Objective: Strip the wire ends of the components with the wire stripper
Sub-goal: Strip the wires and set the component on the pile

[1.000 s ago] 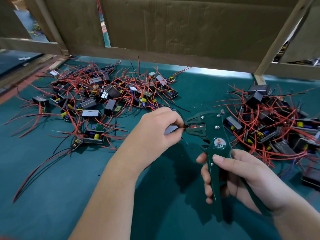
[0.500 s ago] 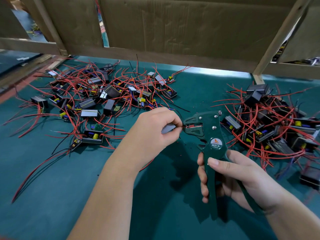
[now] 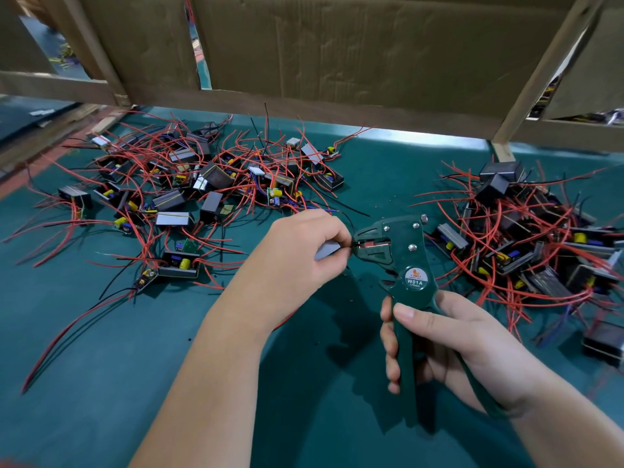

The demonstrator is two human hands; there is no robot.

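Green stripper grips wire end; component mostly hidden in L hand.

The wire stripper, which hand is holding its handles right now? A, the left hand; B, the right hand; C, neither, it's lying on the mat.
B: the right hand wraps the handles of the wire stripper, while the left hand feeds a component's wire into its head.

I see a teal table mat filling the lower frame, brown cardboard panels across the top, and a pale wooden post slanting at upper right.
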